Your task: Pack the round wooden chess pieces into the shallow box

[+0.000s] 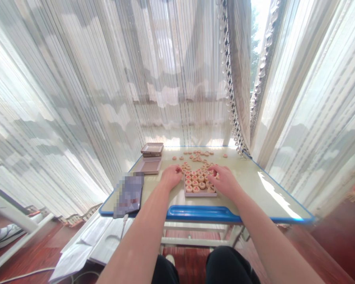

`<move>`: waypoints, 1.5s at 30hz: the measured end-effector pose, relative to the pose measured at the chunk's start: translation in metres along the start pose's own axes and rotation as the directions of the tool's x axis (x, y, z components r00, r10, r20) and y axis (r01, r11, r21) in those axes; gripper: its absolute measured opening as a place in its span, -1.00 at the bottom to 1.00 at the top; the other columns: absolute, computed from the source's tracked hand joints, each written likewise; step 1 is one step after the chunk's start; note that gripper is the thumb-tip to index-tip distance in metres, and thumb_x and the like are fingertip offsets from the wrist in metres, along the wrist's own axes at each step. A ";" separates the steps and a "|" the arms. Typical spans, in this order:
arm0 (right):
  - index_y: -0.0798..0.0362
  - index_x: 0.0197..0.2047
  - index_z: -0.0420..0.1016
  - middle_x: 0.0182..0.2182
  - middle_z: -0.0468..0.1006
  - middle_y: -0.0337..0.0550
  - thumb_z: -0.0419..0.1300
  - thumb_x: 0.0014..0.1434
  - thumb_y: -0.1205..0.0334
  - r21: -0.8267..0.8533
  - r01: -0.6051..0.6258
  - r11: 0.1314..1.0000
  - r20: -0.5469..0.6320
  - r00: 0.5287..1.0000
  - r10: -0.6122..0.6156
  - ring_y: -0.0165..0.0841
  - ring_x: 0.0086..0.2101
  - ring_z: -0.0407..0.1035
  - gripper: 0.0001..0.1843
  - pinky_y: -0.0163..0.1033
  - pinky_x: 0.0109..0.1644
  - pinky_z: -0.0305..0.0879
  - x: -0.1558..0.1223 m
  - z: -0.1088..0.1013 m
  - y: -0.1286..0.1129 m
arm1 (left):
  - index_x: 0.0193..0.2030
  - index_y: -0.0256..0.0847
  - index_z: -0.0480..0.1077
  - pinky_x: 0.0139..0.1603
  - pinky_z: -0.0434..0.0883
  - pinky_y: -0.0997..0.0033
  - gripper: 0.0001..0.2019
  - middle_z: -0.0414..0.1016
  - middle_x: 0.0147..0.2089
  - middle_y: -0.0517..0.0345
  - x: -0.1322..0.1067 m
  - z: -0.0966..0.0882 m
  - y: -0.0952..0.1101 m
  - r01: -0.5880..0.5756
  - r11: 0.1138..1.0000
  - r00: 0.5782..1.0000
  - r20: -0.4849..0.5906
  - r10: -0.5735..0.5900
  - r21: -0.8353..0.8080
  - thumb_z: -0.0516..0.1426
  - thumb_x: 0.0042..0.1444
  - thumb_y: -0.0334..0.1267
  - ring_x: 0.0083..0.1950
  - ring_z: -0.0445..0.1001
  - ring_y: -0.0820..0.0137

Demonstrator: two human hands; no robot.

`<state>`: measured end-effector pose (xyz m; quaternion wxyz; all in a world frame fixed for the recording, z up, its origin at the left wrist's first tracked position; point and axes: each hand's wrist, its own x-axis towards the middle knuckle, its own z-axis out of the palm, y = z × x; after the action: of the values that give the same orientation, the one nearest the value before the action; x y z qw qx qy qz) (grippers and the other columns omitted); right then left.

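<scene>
Round wooden xiangqi pieces (pixel 195 183) with red and dark characters stand in rows in a shallow box (pixel 199 194) on the table. My left hand (pixel 172 176) is beside the box's left edge, fingers curled together; what they hold, if anything, is hidden. Over the box's right side reaches my right hand (pixel 222 178), its thumb and index finger apart at the pieces of the right column. No lifted piece shows between them. More loose xiangqi pieces (pixel 197 158) lie scattered on the table beyond the box.
Stacked shallow box parts (pixel 152 149) and another open tray (pixel 149 165) sit at the table's far left. A tablet-like device (pixel 133 195), partly blurred, lies at the left edge with a white cable (pixel 124 225). The blue-rimmed table (pixel 263 197) stands against striped curtains (pixel 177 79).
</scene>
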<state>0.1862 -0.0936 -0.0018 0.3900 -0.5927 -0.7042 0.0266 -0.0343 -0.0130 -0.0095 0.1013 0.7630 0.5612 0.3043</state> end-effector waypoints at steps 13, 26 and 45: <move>-0.05 -0.09 0.46 -0.22 0.43 -0.08 0.13 0.08 0.22 -0.002 0.290 0.957 -0.128 0.949 -0.288 -0.22 -0.14 0.26 -0.71 -0.08 0.00 0.23 -0.001 0.010 -0.007 | -0.15 -0.28 0.34 -0.29 0.41 0.42 -0.62 0.44 -0.24 0.06 -0.012 -0.006 0.044 -0.049 0.734 0.997 0.005 0.072 -0.677 0.24 -0.14 -0.21 -0.29 0.45 0.43; -0.01 -0.21 0.44 -0.30 0.50 -0.15 0.08 0.17 0.21 0.160 0.364 0.918 -0.123 0.930 -0.347 -0.34 -0.24 0.37 -0.84 -0.23 -0.14 0.29 -0.002 0.011 -0.013 | -0.21 -0.29 0.42 -0.30 0.36 0.48 -0.60 0.46 -0.27 0.08 -0.021 -0.013 0.051 0.112 0.588 0.944 0.270 0.189 -0.801 0.31 -0.22 -0.16 -0.30 0.42 0.47; -0.02 -0.13 0.46 -0.21 0.49 -0.11 0.10 0.12 0.18 0.166 0.326 0.931 -0.162 0.940 -0.300 -0.32 -0.23 0.38 -0.76 -0.22 -0.12 0.33 -0.006 0.008 -0.018 | -0.30 -0.34 0.48 -0.29 0.39 0.42 -0.64 0.51 -0.37 0.07 -0.023 -0.018 0.055 0.161 0.570 0.925 0.325 0.198 -0.806 0.33 -0.25 -0.18 -0.37 0.45 0.44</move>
<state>0.1667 -0.1010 -0.0016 0.4904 -0.4330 -0.7562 -0.0086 -0.0050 -0.0570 0.0237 0.5469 0.6777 0.3163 0.3763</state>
